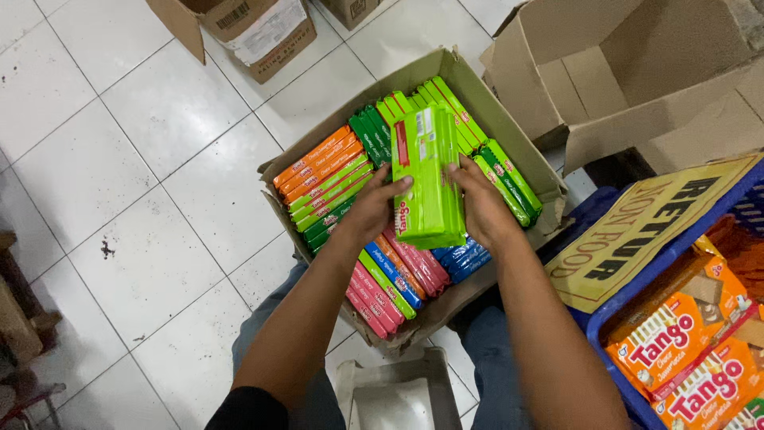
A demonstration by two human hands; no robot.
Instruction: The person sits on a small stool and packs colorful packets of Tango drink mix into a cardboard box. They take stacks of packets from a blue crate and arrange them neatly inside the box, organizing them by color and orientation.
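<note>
Both hands grip a stack of light green, flat, foil-wrapped wafer packs [427,179] from its two sides. The left hand [372,209] presses its fingers against the stack's left edge, with the thumb lying over the top face near the red end. The right hand [480,203] clamps the right edge, fingers curled against the side. The stack is held tilted, its far end raised, just above the contents of an open brown cardboard box [497,119] that sits on the white tiled floor [119,159] between the person's knees.

Inside the box, more packs stand on edge in rows: orange packs [317,163] at the far left, dark green packs [372,135] beside them, further light green packs [454,107] at the far side, pink packs [382,295] at the near left and blue packs [463,259] at the near right, just under the right hand.

To the right of the box, a blue plastic crate [637,279] holds large orange wafer bags [676,334], and a flat yellowish cardboard sheet [645,231] with dark lettering rests across the crate's far rim. Beyond it, at the far right, stands a large empty cardboard carton [637,72] with its flaps open. Another cardboard carton [255,28] sits on the floor at the far left. A small grey tray-like container [398,390] lies on the floor near the person, between the legs in blue jeans [485,342].
</note>
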